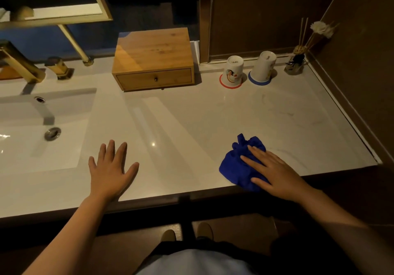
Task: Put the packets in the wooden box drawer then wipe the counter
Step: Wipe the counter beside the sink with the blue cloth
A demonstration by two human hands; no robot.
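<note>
The wooden box [152, 58] stands at the back of the white counter [191, 121], its single drawer [154, 79] closed. No packets show anywhere. A crumpled blue cloth [238, 163] lies near the counter's front edge on the right. My right hand [275, 173] rests flat on the cloth, fingers spread and pressing it down. My left hand [112, 171] lies palm-down on the bare counter to the left, fingers apart, holding nothing.
A white sink basin [42, 129] with gold taps [23, 65] fills the left. Two upturned cups [233, 70] on coasters and a reed diffuser [297, 61] line the back right. A dark wall borders the right edge.
</note>
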